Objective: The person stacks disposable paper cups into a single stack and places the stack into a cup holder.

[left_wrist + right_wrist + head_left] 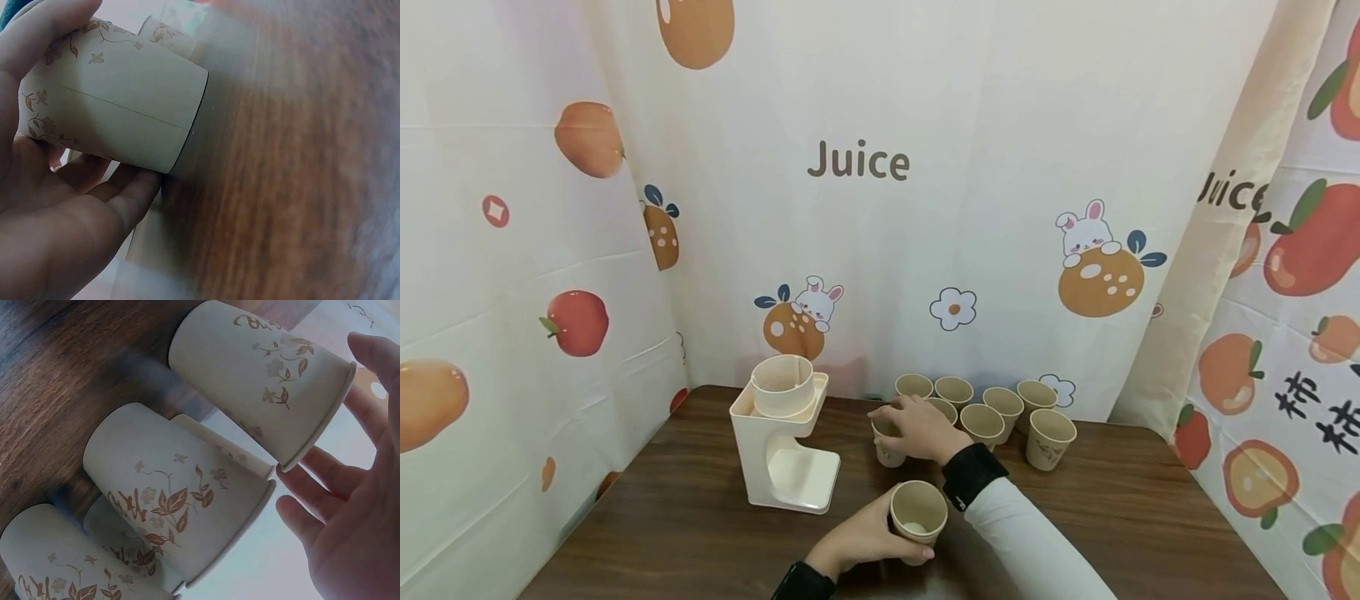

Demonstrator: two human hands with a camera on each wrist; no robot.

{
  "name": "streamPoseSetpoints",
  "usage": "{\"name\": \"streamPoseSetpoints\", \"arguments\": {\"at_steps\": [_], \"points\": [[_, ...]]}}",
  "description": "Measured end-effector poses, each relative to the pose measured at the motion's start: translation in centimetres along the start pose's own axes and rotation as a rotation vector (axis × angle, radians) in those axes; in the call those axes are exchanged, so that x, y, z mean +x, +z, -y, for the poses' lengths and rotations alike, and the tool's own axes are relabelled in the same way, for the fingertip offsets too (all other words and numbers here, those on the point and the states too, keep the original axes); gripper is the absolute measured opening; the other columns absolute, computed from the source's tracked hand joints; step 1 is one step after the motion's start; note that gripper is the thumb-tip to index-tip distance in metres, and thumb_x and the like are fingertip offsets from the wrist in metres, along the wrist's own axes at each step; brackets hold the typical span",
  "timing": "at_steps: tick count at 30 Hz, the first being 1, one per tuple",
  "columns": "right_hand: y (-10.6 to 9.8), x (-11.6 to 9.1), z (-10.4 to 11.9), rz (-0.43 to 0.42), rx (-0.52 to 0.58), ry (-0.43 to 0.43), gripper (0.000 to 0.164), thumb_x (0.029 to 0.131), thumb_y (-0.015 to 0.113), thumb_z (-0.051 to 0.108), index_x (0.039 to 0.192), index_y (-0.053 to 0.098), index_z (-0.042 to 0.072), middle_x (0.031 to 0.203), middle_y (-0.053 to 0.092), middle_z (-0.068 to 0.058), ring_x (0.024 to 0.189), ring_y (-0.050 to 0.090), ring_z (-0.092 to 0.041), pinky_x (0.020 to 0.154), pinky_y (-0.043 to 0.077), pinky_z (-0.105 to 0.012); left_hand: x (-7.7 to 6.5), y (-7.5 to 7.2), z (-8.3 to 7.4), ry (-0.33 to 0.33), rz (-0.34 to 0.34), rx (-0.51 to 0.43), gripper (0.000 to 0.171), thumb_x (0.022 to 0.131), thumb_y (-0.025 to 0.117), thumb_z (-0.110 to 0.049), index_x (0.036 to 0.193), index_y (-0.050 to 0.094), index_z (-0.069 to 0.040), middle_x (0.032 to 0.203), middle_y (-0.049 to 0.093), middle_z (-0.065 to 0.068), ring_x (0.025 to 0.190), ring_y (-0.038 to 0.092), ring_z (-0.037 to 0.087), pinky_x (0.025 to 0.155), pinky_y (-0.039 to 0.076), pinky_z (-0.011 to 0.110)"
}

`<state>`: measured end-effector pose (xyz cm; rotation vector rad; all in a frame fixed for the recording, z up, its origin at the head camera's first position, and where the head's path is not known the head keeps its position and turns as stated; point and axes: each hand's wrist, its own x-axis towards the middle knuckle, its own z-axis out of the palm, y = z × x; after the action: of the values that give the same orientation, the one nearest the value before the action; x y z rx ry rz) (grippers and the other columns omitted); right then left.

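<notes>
In the head view my left hand (868, 533) holds a paper cup (919, 510) upright at the front middle, thumb and fingers curled around its side. The left wrist view shows this cup (119, 100) with brown floral print, fingertips near its base. My right hand (917, 429) reaches over the leftmost cup (891, 456) of the group farther back. Seen from the right wrist, the thumb and spread fingers (331, 478) are right at the rim of a printed cup (269, 381), palm away from its wall.
Several more paper cups (1050, 437) stand close together behind and right of my right hand. On the left is a white appliance (752, 458) with a round top container (784, 387) and a low base plate (808, 479). The dark wooden table (647, 500) meets printed curtains (880, 250).
</notes>
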<state>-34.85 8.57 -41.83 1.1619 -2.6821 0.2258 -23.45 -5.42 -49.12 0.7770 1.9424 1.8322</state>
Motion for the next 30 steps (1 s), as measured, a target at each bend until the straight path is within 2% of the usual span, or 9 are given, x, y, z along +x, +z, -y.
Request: {"name": "streamPoseSetpoints", "arguments": {"at_steps": [3, 8, 13, 22, 27, 30], "points": [[-0.2, 0.1, 0.1, 0.016, 0.018, -0.012, 0.041, 0.086, 0.061, 0.045, 0.123, 0.061, 0.026, 0.113, 0.058, -0.011, 0.097, 0.051, -0.024, 0.085, 0.047, -0.044, 0.1, -0.1, 0.2, 0.004, 0.004, 0.008, 0.067, 0.074, 0.078, -0.017, 0.131, 0.043, -0.019, 0.123, 0.055, 0.011, 0.111, 0.050, 0.029, 0.096, 0.039, 0.046], [-0.7, 0.1, 0.5, 0.068, 0.071, -0.003, 0.041, 0.085, 0.063, 0.046, 0.122, 0.061, 0.028, 0.114, 0.057, -0.011, 0.102, 0.050, -0.024, 0.084, 0.049, -0.043, 0.2, -0.2, 0.5, 0.020, 0.020, 0.021, 0.067, 0.075, 0.078, -0.018, 0.132, 0.042, -0.021, 0.125, 0.054, 0.010, 0.113, 0.048, 0.029, 0.096, 0.038, 0.047], [-1.1, 0.0, 0.9, 0.106, 0.078, -0.002, 0.042, 0.084, 0.065, 0.046, 0.121, 0.060, 0.028, 0.113, 0.056, -0.011, 0.103, 0.049, -0.023, 0.082, 0.050, -0.041, 0.2, -0.2, 0.5, 0.030, 0.026, 0.010, 0.067, 0.075, 0.078, -0.017, 0.132, 0.043, -0.021, 0.125, 0.054, 0.009, 0.112, 0.049, 0.029, 0.096, 0.038, 0.047], [-1.7, -0.1, 1.7, 0.170, 0.079, 0.026, 0.043, 0.082, 0.067, 0.045, 0.122, 0.060, 0.031, 0.110, 0.054, -0.010, 0.093, 0.051, -0.018, 0.078, 0.051, -0.036, -0.1, -0.1, 0.4, 0.028, 0.031, -0.009, 0.067, 0.077, 0.076, -0.016, 0.134, 0.040, -0.016, 0.126, 0.053, 0.012, 0.113, 0.049, 0.030, 0.096, 0.040, 0.043], [-2.0, -0.3, 1.9, 0.187, 0.112, 0.028, 0.042, 0.081, 0.069, 0.042, 0.120, 0.061, 0.029, 0.108, 0.054, -0.011, 0.084, 0.053, -0.016, 0.073, 0.052, -0.034, 0.0, -0.1, 0.4, 0.024, 0.032, -0.009, 0.066, 0.076, 0.076, -0.016, 0.132, 0.042, -0.019, 0.124, 0.055, 0.008, 0.112, 0.049, 0.029, 0.095, 0.040, 0.043], [-2.0, -0.3, 1.9, 0.199, 0.111, 0.035, 0.040, 0.080, 0.070, 0.041, 0.118, 0.061, 0.033, 0.105, 0.054, -0.009, 0.080, 0.052, -0.013, 0.071, 0.051, -0.032, -0.1, -0.1, 0.3, 0.012, 0.035, -0.013, 0.066, 0.077, 0.076, -0.016, 0.132, 0.042, -0.019, 0.124, 0.055, 0.006, 0.112, 0.050, 0.028, 0.095, 0.040, 0.042]]}}
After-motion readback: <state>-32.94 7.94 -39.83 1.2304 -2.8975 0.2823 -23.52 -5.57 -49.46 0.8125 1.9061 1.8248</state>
